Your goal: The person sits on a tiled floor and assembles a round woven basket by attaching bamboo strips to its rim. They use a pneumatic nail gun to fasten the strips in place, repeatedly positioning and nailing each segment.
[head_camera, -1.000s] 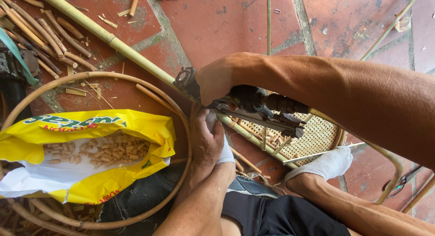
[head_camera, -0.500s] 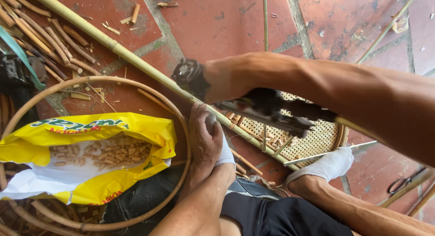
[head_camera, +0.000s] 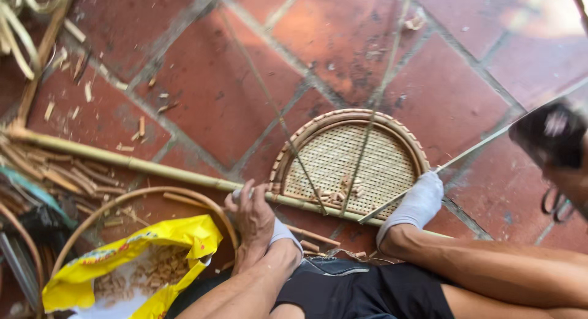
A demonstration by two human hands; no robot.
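Observation:
My left hand (head_camera: 252,224) rests with loose, spread fingers on my white-socked foot (head_camera: 283,231), close to a long bamboo pole (head_camera: 153,167) and the rim of a rattan hoop (head_camera: 160,193). It holds nothing. Of my right arm only a blurred wrist with a dark watch (head_camera: 549,135) shows at the right edge; the right hand itself cannot be made out. A round woven tray (head_camera: 361,166) lies beyond the pole. My other socked foot (head_camera: 418,202) presses on the tray's near edge. A thin cane strip (head_camera: 465,152) runs from that foot toward the wrist.
A yellow plastic bag (head_camera: 141,245) of small cut pieces lies inside the hoop. Bundled cane sticks (head_camera: 55,172) and scraps lie at the left on the red tiled floor (head_camera: 202,80). Two thin strips (head_camera: 376,92) cross the tray. Scissors handles (head_camera: 554,202) show at the right.
My right arm, which crossed the middle holding a dark tool over the tray, has swung off to the right edge. The view has shifted, uncovering the whole tray. My left hand stays put.

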